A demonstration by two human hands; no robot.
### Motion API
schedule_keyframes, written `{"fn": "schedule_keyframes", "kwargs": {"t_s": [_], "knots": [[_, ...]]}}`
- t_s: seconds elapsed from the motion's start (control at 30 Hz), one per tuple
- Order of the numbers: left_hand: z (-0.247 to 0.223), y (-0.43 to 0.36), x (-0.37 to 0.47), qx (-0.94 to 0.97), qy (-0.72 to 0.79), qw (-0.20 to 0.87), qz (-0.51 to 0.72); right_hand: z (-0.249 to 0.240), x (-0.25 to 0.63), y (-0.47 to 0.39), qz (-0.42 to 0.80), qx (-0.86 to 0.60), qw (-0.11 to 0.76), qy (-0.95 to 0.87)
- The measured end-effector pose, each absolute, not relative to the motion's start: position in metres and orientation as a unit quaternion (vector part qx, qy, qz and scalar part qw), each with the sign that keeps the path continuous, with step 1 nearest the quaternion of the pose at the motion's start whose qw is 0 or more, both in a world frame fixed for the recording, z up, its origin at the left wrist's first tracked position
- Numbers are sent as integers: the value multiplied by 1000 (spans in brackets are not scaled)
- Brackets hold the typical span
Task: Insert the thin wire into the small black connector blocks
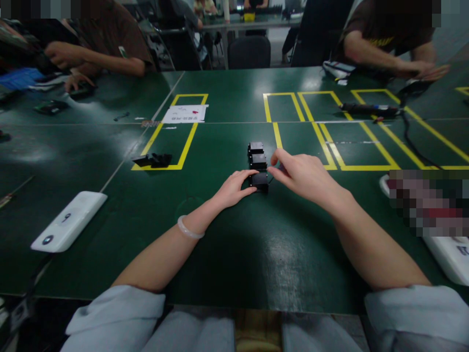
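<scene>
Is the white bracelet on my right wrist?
No, the bracelet circles the wrist of your left hand, which is at the nearest black block.

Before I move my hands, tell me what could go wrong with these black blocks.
The left grip has the nearest black block only by its left end, so the block might twist.
The right grip is at that block's right side, very near the left fingers, so they could bump.
The middle block sits close beyond it, and a slip might knock it askew.
</scene>
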State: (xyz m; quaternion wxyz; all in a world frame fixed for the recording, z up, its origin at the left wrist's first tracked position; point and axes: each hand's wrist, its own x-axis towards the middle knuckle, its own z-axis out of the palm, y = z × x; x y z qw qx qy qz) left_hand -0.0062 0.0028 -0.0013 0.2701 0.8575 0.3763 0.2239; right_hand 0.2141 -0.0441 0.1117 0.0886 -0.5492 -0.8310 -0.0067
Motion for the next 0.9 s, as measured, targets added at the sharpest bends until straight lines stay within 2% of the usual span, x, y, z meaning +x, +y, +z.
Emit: {"fn": "schedule_keyframes", "kwargs": {"t_s": [0.2,0.4,0.67,0.9], "knots": [[0,3,-6,856,381,273,221,112,213,-43,-23,-565,58,-822],[-1,2,-6,856,377,271,226,109,214,-44,-2,-551,101,-828],[0,2,-6,855,376,275,226,110,214,-42,-12,-562,75,-824],[-1,3,-6,855,373,277,230,106,215,-43,-1,-546,106,-831]]}}
